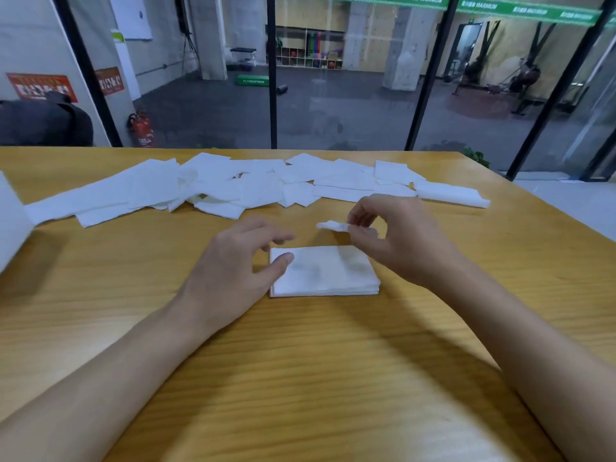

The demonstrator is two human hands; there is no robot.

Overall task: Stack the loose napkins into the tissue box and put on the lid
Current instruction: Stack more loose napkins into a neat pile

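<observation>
- White object (11, 221), left edge: cut off by the frame; kind not determinable.
- Small white napkin (330, 225): pinched by the right hand (396, 235); far end hidden behind the fingers, full shape not readable.
- Right hand: softened by motion blur, fingertip outlines unclear.
- Napkin stack (326, 275): near-left corner covered by the left hand (233, 261); sheet count too fine to tell.
- Loose napkins (233, 185): overlapping, lower sheets hidden, number not countable.
- Both forearms: cut off at the bottom and side edges.
- Table (300, 378): near and left portions out of frame.
- Dark bag (43, 123): cropped at the left edge.
- Red poster (41, 86): print illegible.
- Green banner (500, 6): clipped by the top edge, lettering blurred.
</observation>
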